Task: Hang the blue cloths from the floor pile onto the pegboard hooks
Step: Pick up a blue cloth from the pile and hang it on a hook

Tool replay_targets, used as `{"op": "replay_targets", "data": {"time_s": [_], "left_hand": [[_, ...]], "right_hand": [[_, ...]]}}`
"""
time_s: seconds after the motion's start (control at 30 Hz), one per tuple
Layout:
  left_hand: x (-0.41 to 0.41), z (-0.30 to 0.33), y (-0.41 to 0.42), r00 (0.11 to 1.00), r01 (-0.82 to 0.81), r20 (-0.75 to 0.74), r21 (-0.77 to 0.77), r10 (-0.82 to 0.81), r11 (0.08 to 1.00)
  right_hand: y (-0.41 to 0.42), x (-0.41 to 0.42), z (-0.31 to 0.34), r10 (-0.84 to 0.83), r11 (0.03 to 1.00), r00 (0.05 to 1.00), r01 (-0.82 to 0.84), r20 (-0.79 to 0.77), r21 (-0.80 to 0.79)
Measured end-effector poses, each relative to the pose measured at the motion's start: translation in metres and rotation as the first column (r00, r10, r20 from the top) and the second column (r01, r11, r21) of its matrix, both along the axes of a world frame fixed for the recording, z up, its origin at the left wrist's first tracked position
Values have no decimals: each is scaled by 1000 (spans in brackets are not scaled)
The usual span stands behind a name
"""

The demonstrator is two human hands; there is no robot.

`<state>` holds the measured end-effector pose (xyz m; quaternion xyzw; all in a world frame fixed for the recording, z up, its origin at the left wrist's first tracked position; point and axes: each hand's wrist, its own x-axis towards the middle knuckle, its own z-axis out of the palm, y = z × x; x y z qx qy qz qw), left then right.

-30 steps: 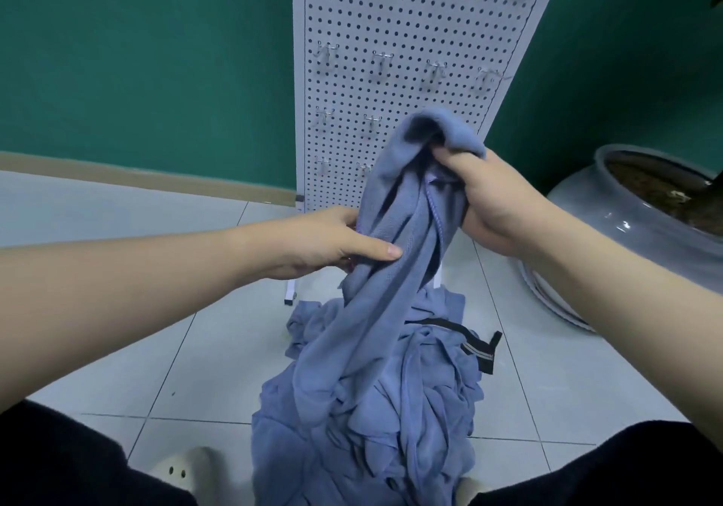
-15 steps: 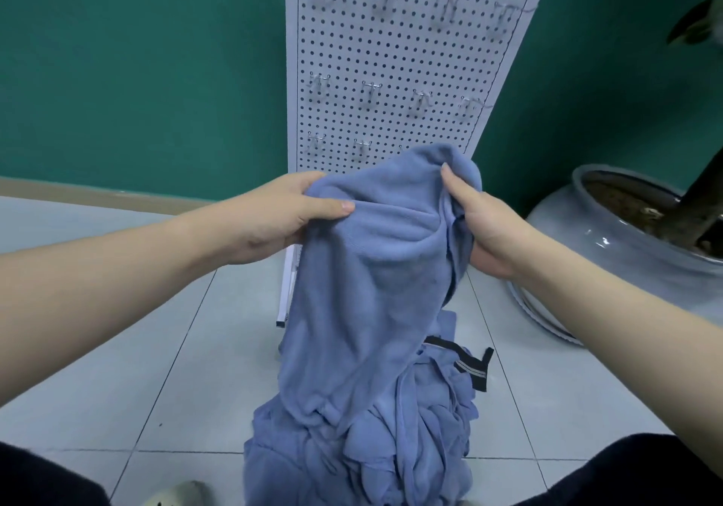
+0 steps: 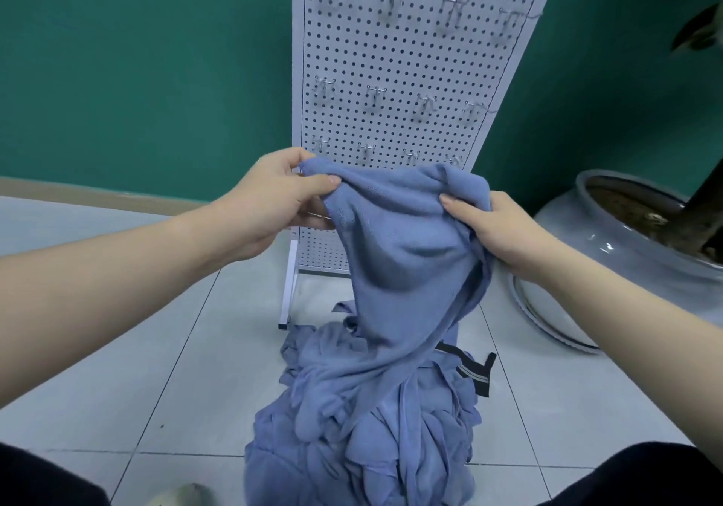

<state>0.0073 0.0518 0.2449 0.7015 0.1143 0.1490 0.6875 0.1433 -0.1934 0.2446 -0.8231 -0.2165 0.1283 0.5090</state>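
Observation:
A blue cloth (image 3: 407, 255) hangs stretched between both hands, its lower end trailing into the pile of blue cloths (image 3: 367, 423) on the tiled floor. My left hand (image 3: 274, 200) pinches its upper left edge between thumb and fingers. My right hand (image 3: 497, 231) grips the upper right edge, thumb on top. Behind the cloth stands a white pegboard (image 3: 407, 59) with rows of bare metal hooks (image 3: 376, 94); the lowest hooks sit just above the cloth's top edge.
A large grey ceramic planter (image 3: 626, 255) with a plant trunk stands at the right on the floor. A black strap (image 3: 473, 372) lies on the pile's right side. The green wall is behind. A pale shoe (image 3: 184, 496) shows at the bottom edge.
Both hands moved apart and spread the bunched cloth open between them. The left hand shifted from the cloth's side up to its top edge. The view tilted up, showing more pegboard.

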Motion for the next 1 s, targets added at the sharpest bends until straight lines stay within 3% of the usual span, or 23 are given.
{"op": "replay_targets", "data": {"time_s": [0.1,0.37,0.57,0.67,0.73,0.8,0.87,1.0], "left_hand": [[1,2,-3,1000,2,18,1,-2,1000],[5,3,-23,994,95,49,-27,-93,995],[6,8,-22,986,139,104,-42,-134,989],[5,1,-15,965,262,-55,94,-258,961],[1,-4,-18,894,432,-218,184,-392,883],[-4,-10,-25,841,524,-277,199,-465,828],[-5,-15,-34,861,495,-240,195,-448,847],[1,-16,-42,960,278,-82,167,-268,946]], "right_hand": [[10,-6,-4,29,999,999,-28,-27,45],[35,-38,0,350,931,929,-359,-118,-68],[41,-37,10,282,954,957,-273,-67,124],[42,-38,21,292,917,952,-250,-96,311],[42,-40,29,305,887,944,-233,-127,399],[43,-43,35,309,861,939,-209,-152,463],[45,-46,35,296,844,941,-179,-162,505],[45,-43,28,340,857,915,-205,-218,473]]}}
